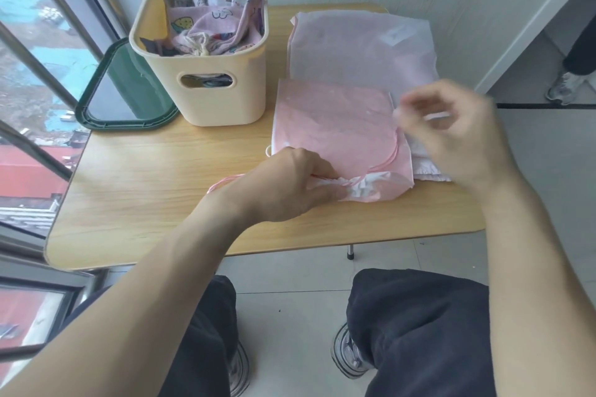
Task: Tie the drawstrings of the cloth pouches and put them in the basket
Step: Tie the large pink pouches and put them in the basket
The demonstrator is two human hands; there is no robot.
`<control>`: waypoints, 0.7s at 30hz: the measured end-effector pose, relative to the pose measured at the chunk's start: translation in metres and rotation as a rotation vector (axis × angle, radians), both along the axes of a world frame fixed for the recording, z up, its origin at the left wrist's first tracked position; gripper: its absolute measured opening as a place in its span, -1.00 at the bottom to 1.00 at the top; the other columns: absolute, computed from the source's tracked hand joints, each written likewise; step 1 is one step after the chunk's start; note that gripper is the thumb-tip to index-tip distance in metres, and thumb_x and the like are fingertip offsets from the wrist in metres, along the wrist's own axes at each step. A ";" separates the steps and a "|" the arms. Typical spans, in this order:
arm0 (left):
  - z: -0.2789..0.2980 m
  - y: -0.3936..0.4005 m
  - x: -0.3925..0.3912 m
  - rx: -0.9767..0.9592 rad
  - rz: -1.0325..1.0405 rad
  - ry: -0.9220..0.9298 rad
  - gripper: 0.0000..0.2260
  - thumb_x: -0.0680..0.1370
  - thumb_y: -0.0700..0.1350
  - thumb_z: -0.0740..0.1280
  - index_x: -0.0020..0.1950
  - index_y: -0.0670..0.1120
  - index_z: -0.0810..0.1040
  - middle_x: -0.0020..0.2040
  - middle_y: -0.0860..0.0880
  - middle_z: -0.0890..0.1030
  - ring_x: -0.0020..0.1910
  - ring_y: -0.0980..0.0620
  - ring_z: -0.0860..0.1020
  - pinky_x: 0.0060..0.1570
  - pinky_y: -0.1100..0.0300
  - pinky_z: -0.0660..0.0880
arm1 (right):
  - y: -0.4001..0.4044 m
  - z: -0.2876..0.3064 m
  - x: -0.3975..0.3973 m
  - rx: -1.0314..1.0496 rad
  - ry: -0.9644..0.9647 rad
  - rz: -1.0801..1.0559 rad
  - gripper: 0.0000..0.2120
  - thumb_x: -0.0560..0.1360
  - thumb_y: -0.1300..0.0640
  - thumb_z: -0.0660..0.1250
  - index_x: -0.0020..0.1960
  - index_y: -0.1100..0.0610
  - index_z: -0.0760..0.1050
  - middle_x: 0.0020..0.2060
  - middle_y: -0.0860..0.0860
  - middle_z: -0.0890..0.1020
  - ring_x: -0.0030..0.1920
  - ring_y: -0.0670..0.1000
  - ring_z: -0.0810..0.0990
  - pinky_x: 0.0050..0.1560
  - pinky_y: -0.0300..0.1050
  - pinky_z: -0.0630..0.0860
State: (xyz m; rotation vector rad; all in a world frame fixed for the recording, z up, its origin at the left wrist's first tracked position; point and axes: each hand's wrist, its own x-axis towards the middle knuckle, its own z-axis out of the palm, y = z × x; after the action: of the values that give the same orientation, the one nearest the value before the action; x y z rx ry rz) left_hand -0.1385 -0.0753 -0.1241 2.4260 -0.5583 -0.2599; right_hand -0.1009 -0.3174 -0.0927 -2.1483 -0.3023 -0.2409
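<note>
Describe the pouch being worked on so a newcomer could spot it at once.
Start at the cream basket on the wooden table. To its right lie flat pouches; the nearest is the pink pouch. Only it has its mouth bunched in the left hand, a pink drawstring trailing out.

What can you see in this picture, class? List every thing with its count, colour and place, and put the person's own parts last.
basket: one, cream, far left of the table, holding several printed pouches.
pink pouch: one, pink, flat on the table by its near edge, mouth bunched.
pale pouches: a stack, count unclear, pale pink-white, behind the pink pouch.
drawstring: one loop, pink, on the table left of the left hand.
lid: one, dark green, left of the basket, leaning off the table.
table: one, light wood.
left hand: grips the pink pouch's bunched mouth.
right hand: blurred, raised above the pouches, grip unclear.
</note>
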 end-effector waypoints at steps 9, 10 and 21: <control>0.004 0.001 0.005 -0.067 0.163 -0.290 -0.74 0.43 0.15 0.52 -0.14 -0.01 0.62 -0.22 0.13 0.54 -0.28 0.16 0.50 -0.24 0.18 0.46 | 0.027 -0.013 -0.006 -0.251 0.253 0.322 -0.88 0.40 0.00 0.59 -0.12 0.01 0.72 -0.23 -0.13 0.73 -0.13 -0.11 0.69 0.01 0.05 0.58; 0.005 0.002 0.006 -0.060 0.156 -0.289 -0.77 0.45 0.12 0.52 -0.14 -0.02 0.62 -0.24 0.14 0.51 -0.30 0.17 0.47 -0.26 0.22 0.42 | 0.028 -0.012 -0.006 -0.252 0.259 0.323 -0.89 0.40 0.02 0.59 -0.13 0.01 0.72 -0.23 -0.13 0.73 -0.13 -0.12 0.69 0.02 0.05 0.59; 0.015 0.015 0.012 -0.003 0.207 -0.023 -0.88 0.52 -0.11 0.47 -0.22 -0.04 0.63 -0.39 0.22 0.52 -0.39 0.31 0.48 -0.41 0.44 0.34 | 0.025 -0.005 -0.009 -0.193 0.270 0.273 -0.89 0.34 0.11 0.64 -0.27 -0.01 0.71 -0.32 -0.12 0.72 -0.23 -0.13 0.70 -0.10 -0.14 0.62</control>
State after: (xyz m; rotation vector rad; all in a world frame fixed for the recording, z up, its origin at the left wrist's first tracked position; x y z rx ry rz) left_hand -0.1269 -0.0602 -0.1094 2.4633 -0.3132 -0.1444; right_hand -0.1101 -0.2922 -0.0978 -2.2648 -0.4707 0.2415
